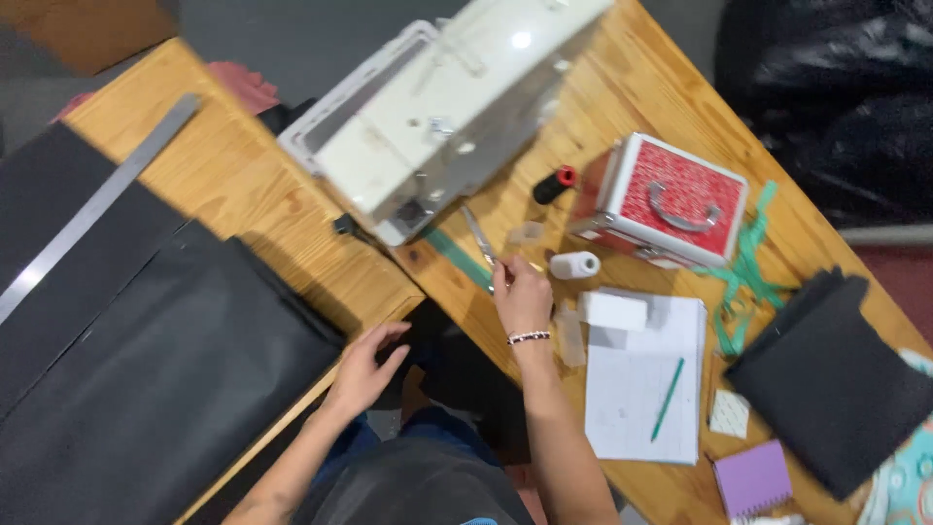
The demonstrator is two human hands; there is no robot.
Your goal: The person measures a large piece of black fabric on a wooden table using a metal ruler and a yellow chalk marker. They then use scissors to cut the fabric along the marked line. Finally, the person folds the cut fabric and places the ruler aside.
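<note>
Below the sewing machine, my right hand grips scissors, blades toward it; my left hand rests spread on black fabric. Cutting stage; alignment needed.

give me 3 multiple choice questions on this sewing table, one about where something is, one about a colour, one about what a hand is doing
1. Where does the green pen lie?
A. on the white paper
B. on the red case
C. on the black fabric

2. What colour is the small notebook near the table's lower right corner?
A. yellow
B. purple
C. orange

3. What is the right hand doing?
A. resting flat on the paper
B. lifting the case
C. holding scissors near the sewing machine

Answers:
1. A, the pen rests slantwise on the sheet.
2. B, its cover is plainly purple.
3. C, the fingers grip the handle end, blades pointing toward the machine. The left hand, open, rests at the table edge.
</note>
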